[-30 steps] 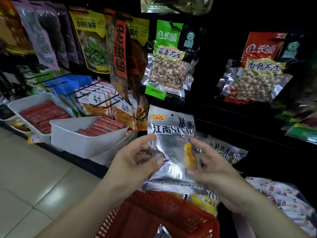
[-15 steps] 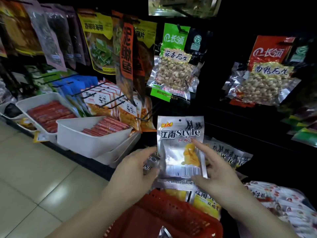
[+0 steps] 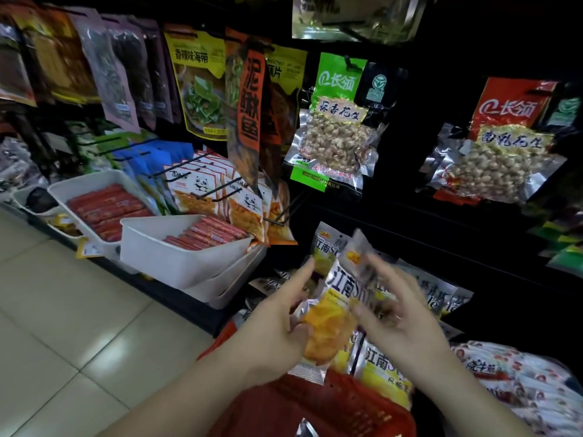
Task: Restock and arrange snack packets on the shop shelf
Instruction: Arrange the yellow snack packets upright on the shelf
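Snack packet [image 3: 335, 312], silver with yellow stuff, tilted above the red basket's [image 3: 362, 405] far rim. Left hand [image 3: 277, 324] pinches its lower end, index finger stuck out. Right hand's [image 3: 402, 315] at the upper edge, too blurry to tell its grip.

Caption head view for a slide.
Left hand grips a snack packet, blurred right hand beside it, above a red basket at the shelf.

The right hand [image 3: 400, 316] is smeared by motion, so its grip cannot be told. The packet [image 3: 328, 316] blurs at its top corner too. The basket [image 3: 347, 405] runs off the bottom edge, partly behind the forearms.
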Demonstrator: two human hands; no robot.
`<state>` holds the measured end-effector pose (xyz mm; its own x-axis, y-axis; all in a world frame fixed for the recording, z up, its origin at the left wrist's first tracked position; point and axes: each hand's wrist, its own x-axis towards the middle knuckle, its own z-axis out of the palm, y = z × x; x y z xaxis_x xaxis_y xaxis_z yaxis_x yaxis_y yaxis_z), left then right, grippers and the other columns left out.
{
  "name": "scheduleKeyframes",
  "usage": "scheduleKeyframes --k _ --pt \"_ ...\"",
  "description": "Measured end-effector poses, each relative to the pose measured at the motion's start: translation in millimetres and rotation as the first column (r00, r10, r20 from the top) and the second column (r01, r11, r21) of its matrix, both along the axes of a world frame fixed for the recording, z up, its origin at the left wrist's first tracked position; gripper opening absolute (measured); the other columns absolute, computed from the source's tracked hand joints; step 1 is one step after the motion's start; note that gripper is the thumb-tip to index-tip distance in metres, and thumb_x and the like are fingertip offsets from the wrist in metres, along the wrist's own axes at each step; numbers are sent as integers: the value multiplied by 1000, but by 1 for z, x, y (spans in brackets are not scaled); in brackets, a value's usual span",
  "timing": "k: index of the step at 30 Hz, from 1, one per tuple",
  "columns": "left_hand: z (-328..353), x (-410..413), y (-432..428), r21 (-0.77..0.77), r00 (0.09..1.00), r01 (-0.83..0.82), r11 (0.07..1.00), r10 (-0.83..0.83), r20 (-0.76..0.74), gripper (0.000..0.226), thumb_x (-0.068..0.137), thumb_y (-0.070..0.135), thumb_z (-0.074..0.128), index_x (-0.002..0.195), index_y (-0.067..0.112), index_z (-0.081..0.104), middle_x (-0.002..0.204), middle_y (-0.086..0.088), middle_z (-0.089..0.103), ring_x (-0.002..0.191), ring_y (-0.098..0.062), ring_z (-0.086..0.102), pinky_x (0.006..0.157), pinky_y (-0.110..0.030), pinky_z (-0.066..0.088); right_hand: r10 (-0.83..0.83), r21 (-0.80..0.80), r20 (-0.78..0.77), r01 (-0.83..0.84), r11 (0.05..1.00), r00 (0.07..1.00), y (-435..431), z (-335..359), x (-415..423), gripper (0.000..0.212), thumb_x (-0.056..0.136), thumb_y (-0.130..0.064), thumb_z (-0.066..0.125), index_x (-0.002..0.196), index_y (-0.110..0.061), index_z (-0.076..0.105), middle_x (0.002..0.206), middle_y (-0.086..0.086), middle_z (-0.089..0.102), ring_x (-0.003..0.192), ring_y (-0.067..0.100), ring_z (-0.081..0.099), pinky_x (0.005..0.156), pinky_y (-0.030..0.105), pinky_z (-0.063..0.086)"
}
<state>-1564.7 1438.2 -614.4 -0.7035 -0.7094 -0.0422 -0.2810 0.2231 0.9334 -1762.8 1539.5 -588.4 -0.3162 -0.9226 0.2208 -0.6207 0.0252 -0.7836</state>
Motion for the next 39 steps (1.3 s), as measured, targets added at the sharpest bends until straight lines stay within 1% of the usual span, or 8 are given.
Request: scheduleKeyframes --k 3,5,8,12,18,31,35,39 --pt "2 7 0 38 997 75 996 -75 -3 84 100 6 60 154 60 23 147 17 50 112 22 55 86 -8 50 -13 109 -37 17 994 999 6 2 -11 94 84 -51 77 153 -66 15 148 -52 22 138 -20 28 109 23 35" --pt "5 11 1 21 992 125 992 -125 9 78 98 1 60 155 47 35 144 20 55 125 21 47 95 -3 44 -10 214 86 -8 977 996 12 3 -11 83 82 -43 83 152 -52 38 133 -34 56 115 -11 57 101 29 49" --pt "-4 15 0 -50 988 151 987 -149 49 60 95 0 59 147 28 53 135 15 65 126 11 55 107 -19 47 -39 233 152 2 972 988 16 4 1 25 83 -28 86 88 -22 63 73 3 56 59 22 61 64 50 63" --pt "-15 25 -12 -289 978 53 956 9 209 52 97 10 58 146 28 52 137 8 62 125 4 56 96 -14 49 -95 192 27 88 977 995 1 5 15 30 91 -32 79 76 -38 54 61 -4 46 61 36 66 59 53 61" --pt "-24 24 -45 -185 966 -90 979 131 221 65 103 19 59 160 31 32 153 8 45 134 -16 53 105 -32 50 -101 105 -138 116 988 985 -85 3 -6 15 99 -19 61 90 -24 50 73 11 55 53 13 46 50 29 39" --pt "-116 -79 -176 -187 902 -228 956 280 328 40 93 12 68 133 12 65 130 -10 67 118 -28 63 93 -28 49 -155 20 -295 168 986 943 -229 -120 -71 17 103 -28 62 115 -23 51 72 1 53 61 30 56 51 42 39" --pt "-154 -85 -192 -150 888 -153 977 203 413 45 95 20 63 140 24 60 121 -6 68 92 -27 68 69 -30 54 -137 75 -469 194 978 872 -250 -153 -81 27 105 -32 59 130 -25 53 81 5 64 71 34 63 54 39 47" --pt "-189 -84 -198 -181 841 -109 977 188 507 37 94 31 60 128 41 66 125 6 65 104 -19 66 90 -37 59 4 265 -543 167 950 840 -256 -173 -78 26 101 -38 64 125 -33 55 95 2 69 89 31 68 60 34 42"
